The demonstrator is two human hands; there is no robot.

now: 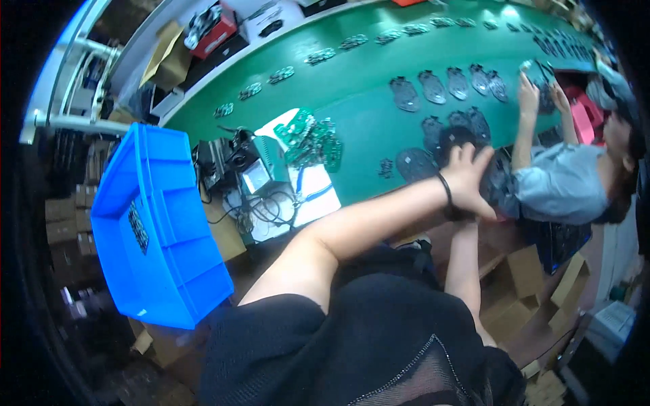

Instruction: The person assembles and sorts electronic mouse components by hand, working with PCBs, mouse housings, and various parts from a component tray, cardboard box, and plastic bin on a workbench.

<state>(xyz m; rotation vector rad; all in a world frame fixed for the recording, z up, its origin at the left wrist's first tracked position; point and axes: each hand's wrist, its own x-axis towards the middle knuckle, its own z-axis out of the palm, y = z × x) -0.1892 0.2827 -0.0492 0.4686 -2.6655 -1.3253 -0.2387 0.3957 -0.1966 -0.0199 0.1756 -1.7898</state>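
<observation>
Handling the dark shell (452, 139) well calls, I judge, for a light, even grip by its rim. It lies right of the frame's centre, just beyond the fingertips of the left hand (467, 181). That hand is spread wide, fingers apart and thumb out; whether it touches the shell cannot be told. The right forearm (464, 264) rises behind the left wrist, and its hand is hidden, so its grip cannot be told either. Uncrossing the wrists would likely give a clearer view and steadier control.

Close to the left, another rounded shell (415, 164) sits near a small cluster of parts (385, 168); lifting straight up rather than dragging should spare both. More shells (458, 82) stand in rows toward the upper right of the frame, on the green table (369, 118). At the right, a co-worker (562, 183) sits near, so elbows are best kept in. Left of centre lie piled circuit boards (315, 142) and tangled cables (271, 210), which sleeves could snag; a blue bin (196, 237) stands farther left.
</observation>
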